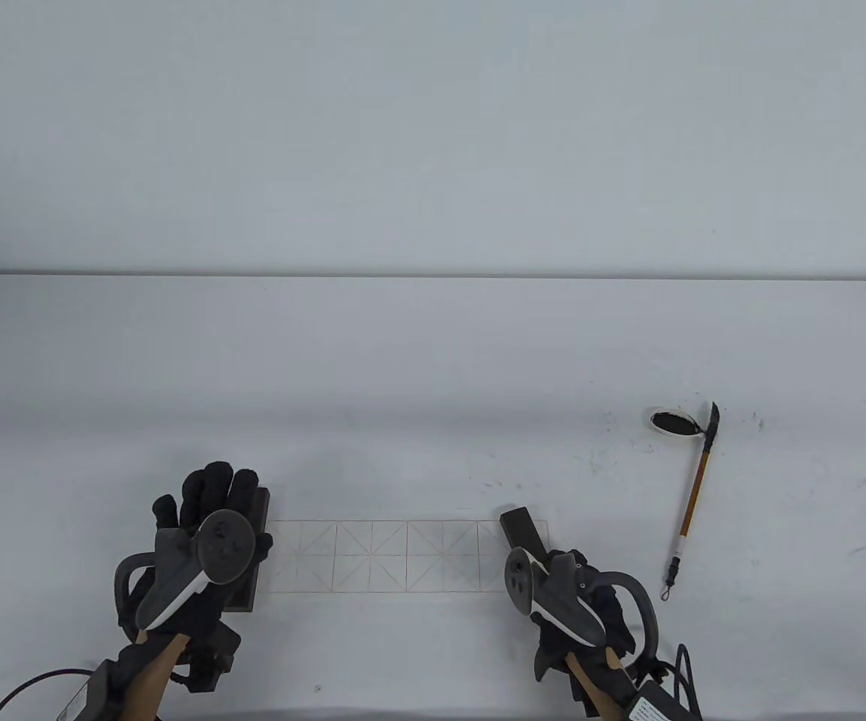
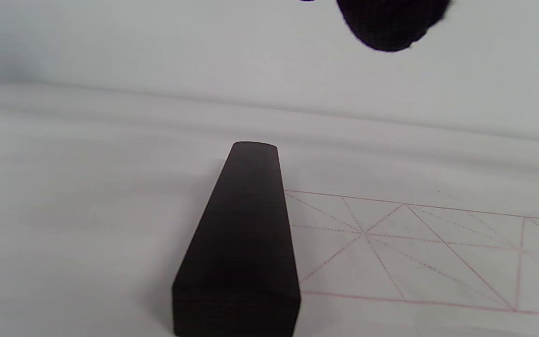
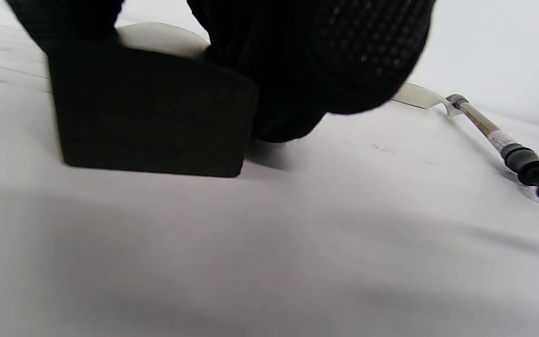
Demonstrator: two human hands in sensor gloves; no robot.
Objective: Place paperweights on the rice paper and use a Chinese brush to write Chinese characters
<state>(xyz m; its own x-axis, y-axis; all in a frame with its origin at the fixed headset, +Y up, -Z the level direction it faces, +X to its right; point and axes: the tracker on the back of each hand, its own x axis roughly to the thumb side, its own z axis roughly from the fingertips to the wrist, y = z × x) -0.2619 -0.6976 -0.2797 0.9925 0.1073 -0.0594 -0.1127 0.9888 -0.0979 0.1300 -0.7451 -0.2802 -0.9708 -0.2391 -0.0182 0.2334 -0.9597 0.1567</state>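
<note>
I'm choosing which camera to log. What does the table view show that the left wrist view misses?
Only the table view shows the brush, ink dish, right paperweight and right hand. Only the left wrist view shows the left paperweight uncovered, a fingertip above it. Both show the gridded rice paper.

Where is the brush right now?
In the table view the brush lies on the table's right side, tip beside the ink dish, right of the rice paper.
</note>
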